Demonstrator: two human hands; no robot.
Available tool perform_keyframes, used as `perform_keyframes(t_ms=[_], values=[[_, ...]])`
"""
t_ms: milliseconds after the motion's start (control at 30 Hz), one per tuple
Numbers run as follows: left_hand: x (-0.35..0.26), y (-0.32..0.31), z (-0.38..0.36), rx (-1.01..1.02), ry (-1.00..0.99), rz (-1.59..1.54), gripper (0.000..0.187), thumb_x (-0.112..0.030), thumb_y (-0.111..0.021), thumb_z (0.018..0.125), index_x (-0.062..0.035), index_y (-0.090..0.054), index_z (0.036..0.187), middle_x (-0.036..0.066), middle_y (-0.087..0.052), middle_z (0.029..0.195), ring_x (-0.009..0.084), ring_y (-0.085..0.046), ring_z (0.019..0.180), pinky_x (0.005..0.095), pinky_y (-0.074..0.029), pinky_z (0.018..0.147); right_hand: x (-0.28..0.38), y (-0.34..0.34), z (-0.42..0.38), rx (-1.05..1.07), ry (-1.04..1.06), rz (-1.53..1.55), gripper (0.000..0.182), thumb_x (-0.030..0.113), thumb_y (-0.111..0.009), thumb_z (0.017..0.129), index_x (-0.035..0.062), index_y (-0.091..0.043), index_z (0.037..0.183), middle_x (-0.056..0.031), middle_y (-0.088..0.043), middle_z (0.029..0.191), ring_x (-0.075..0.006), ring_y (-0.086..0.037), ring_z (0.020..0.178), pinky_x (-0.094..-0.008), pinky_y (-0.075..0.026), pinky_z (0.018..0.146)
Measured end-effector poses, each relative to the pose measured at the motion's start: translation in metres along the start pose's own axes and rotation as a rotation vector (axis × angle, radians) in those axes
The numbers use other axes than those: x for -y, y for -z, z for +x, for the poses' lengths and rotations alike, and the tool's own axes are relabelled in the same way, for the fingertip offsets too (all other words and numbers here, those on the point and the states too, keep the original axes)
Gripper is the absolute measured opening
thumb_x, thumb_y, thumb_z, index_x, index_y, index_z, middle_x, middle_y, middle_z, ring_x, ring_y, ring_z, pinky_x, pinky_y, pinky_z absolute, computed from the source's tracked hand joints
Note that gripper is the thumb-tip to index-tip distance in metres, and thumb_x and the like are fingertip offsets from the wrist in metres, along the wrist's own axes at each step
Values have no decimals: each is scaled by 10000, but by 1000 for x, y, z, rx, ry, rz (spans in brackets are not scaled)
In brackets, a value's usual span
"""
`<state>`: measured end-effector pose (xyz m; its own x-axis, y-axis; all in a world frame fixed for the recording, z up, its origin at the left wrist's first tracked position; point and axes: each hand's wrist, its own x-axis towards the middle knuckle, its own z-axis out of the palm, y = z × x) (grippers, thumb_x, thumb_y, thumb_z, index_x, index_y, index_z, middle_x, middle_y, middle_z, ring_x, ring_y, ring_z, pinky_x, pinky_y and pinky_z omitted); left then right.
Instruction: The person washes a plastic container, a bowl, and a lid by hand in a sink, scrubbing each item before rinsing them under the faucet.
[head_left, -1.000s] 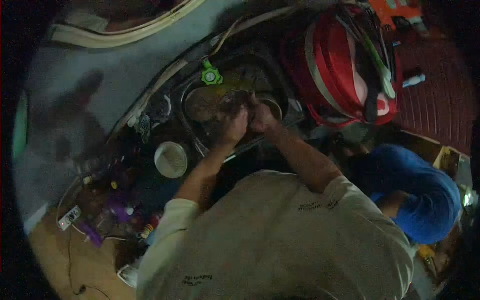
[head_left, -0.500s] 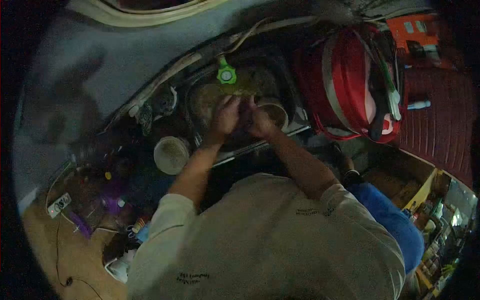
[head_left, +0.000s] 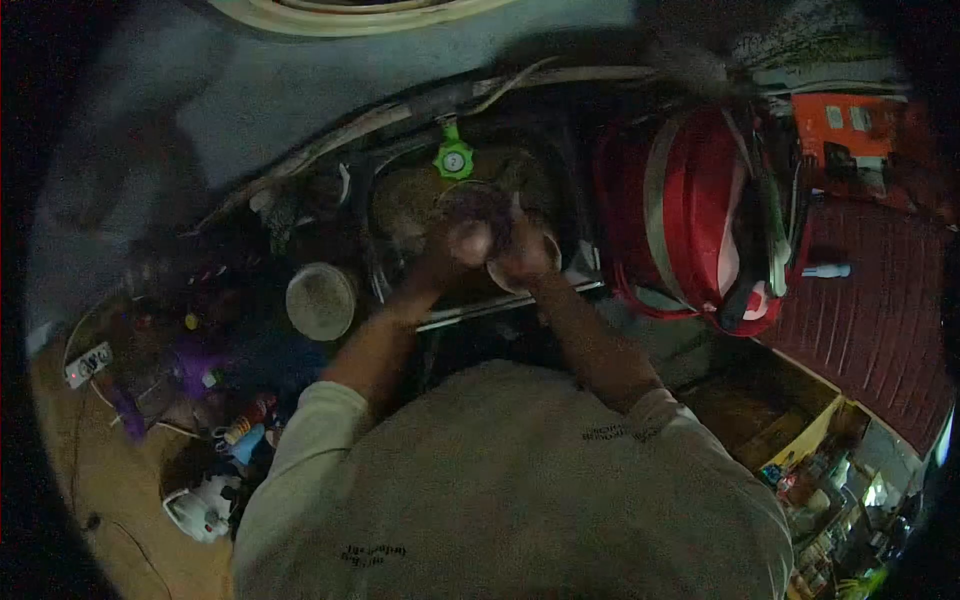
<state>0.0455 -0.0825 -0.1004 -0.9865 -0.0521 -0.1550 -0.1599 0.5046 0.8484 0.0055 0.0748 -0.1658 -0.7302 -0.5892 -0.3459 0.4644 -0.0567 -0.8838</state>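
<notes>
Both my hands are close together over a dark sink [head_left: 400, 215], just below a bright green tap [head_left: 454, 160]. My left hand [head_left: 468, 243] is blurred and its fingers cannot be made out. Beside it, my right hand [head_left: 524, 255] is over a pale round bowl [head_left: 498, 277], whose rim shows around the hand. A dark purplish mass [head_left: 485, 207] lies between and above the hands, too dim to name. Whether either hand holds it is hidden by blur and shadow. A second pale round container [head_left: 321, 301] stands left of the sink.
A red bag [head_left: 692, 215] stands right of the sink, with a dark red ribbed surface [head_left: 870, 290] beyond it. A power strip [head_left: 87, 366] and purple items [head_left: 200, 368] lie at the left. A wooden-edged box [head_left: 830, 425] is at lower right.
My hands have come slightly lower and nearer to me in the sink. The bowl has shifted left and down, under my right hand. The view has tilted a little.
</notes>
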Motion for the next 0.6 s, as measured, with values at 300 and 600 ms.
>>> perform_keyframes(t_ms=[300,600], values=[[-19,-16,10,-340,-494,230,249,-250,-540,908,-32,-602,1011,135,-630,868,285,-619,821,405,-505,768,-168,51,40,-40,203,84,588,331,-576,880,-33,-395,1305,-190,-534,1158,-309,-528,1070,-411,-415,945],[51,-80,15,-360,-330,775,251,-244,-526,897,-36,-623,999,158,-634,981,293,-603,935,431,-466,863,-67,31,25,229,-34,-282,533,387,-368,993,31,-307,1386,-137,-376,1384,-281,-421,1231,-419,-301,1093]])
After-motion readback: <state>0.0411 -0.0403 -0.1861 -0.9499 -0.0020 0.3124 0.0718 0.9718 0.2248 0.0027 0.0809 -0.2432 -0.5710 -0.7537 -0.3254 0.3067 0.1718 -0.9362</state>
